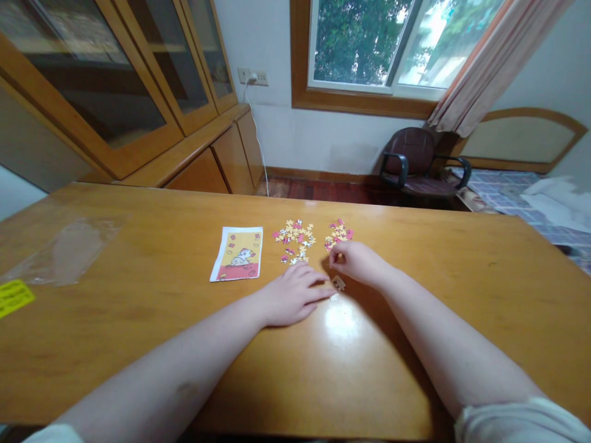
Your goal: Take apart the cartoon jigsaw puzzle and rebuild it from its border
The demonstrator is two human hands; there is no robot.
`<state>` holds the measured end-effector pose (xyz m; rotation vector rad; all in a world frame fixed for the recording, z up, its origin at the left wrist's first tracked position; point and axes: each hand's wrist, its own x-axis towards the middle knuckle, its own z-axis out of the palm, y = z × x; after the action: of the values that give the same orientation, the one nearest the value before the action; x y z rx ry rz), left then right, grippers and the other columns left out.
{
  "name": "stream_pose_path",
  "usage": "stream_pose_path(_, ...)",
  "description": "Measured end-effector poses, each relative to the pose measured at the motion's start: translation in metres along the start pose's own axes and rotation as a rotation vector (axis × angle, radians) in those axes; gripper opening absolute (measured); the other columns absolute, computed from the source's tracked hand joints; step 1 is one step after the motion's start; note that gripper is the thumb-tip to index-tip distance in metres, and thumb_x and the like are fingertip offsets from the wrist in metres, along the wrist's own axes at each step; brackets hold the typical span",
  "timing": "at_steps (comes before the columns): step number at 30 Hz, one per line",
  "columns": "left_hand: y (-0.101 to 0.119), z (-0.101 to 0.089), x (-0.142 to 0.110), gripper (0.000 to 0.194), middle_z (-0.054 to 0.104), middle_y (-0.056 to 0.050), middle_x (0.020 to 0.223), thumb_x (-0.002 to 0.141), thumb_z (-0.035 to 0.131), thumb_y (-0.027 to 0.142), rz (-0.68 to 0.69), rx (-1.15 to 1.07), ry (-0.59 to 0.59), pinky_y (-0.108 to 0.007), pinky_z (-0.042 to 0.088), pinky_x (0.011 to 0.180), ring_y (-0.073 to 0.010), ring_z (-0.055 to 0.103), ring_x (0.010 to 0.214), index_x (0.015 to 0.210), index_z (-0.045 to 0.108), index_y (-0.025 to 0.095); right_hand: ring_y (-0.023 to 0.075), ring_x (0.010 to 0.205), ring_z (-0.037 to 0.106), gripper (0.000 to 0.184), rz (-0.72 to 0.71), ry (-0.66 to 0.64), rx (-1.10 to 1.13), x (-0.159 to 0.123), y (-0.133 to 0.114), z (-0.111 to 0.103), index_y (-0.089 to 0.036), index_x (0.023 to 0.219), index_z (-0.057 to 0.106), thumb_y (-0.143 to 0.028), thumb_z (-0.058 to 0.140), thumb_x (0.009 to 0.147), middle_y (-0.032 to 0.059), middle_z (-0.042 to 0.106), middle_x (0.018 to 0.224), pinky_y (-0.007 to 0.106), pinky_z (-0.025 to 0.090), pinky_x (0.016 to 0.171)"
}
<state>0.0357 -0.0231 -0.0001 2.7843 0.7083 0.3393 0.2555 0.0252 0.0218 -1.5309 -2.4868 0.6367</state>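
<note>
Pale sleeves (521,421) at the near edge, pushed up; bare forearms (443,344) reach from both near corners over a wooden table (341,387). Left hand (295,295) palm down on the tabletop, fingers stretched out to the right and parted, grasping nothing visible; fingertips beside a pale puzzle piece (333,297), which is partly covered. Just beyond it, a small grayish patch of puzzle (338,283), lying between the two hands; piece count too small to make out. Right hand (353,261) farther off and to the right, fingers curled in, thumb and finger close together; whether a piece is pinched there, the view does not settle.

Loose pieces farther out: a larger scatter (295,234) of yellow, pink and white beyond the left hand, and a smaller pile (339,234) just beyond the right hand, a gap between. Left of the scatter, flat on the wood: picture sheet (240,253), white animal on yellow and pink. Far left, crumpled clear plastic (78,246), yellow label (16,298) near it. Past the table's far right: dark armchair (413,154).
</note>
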Motion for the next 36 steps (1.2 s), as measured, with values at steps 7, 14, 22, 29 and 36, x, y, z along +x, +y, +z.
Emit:
stream_pose_path(7, 0.001, 0.001, 0.0, 0.025, 0.07, -0.003, 0.113, 0.087, 0.061, 0.034, 0.007, -0.029, -0.012, -0.05, 0.022, 0.113, -0.0238, 0.052, 0.112, 0.109, 0.067, 0.026, 0.0193, 0.086, 0.065, 0.022, -0.037, 0.01, -0.309, 0.006, 0.012, 0.006, -0.023, 0.088, 0.075, -0.018, 0.054, 0.085, 0.0064, 0.073, 0.096, 0.026, 0.043, 0.071)
stream_pose_path(14, -0.006, 0.003, 0.001, 0.012, 0.069, -0.002, 0.087, 0.089, 0.058, 0.027, -0.041, 0.023, 0.032, -0.043, 0.03, 0.108, -0.0181, 0.057, 0.09, 0.09, 0.068, 0.022, 0.0189, 0.063, 0.061, 0.01, 0.081, -0.207, -0.308, -0.007, -0.006, -0.005, -0.025, 0.076, 0.074, -0.029, 0.072, 0.067, 0.003, 0.071, 0.072, 0.026, 0.035, 0.051)
stream_pose_path(22, -0.013, 0.005, 0.002, 0.019, 0.067, -0.003, 0.08, 0.093, 0.052, 0.028, -0.216, -0.005, 0.085, -0.034, 0.044, 0.084, -0.0182, 0.058, 0.083, 0.094, 0.07, 0.023, 0.0151, 0.058, 0.057, 0.013, 0.113, -0.309, -0.244, -0.009, -0.012, -0.003, -0.024, 0.076, 0.074, -0.023, 0.073, 0.063, 0.0015, 0.07, 0.07, 0.024, 0.032, 0.049)
stream_pose_path(29, -0.015, 0.004, 0.003, 0.015, 0.07, -0.002, 0.09, 0.091, 0.055, 0.027, -0.381, 0.041, 0.116, -0.035, 0.042, 0.081, -0.0199, 0.059, 0.089, 0.089, 0.068, 0.022, 0.018, 0.078, 0.063, 0.019, 0.141, -0.015, -0.324, -0.007, -0.01, -0.007, -0.025, 0.084, 0.074, -0.019, 0.057, 0.078, 0.0034, 0.073, 0.088, 0.025, 0.037, 0.062)
stream_pose_path(36, -0.01, -0.002, -0.001, 0.021, 0.066, -0.003, 0.077, 0.087, 0.051, 0.023, -0.227, 0.054, 0.087, -0.036, 0.04, 0.08, -0.019, 0.055, 0.08, 0.079, 0.07, 0.02, 0.0209, 0.071, 0.065, 0.02, 0.155, -0.232, -0.378, -0.013, -0.016, -0.007, -0.025, 0.081, 0.076, -0.02, 0.058, 0.075, 0.0061, 0.073, 0.079, 0.027, 0.039, 0.058)
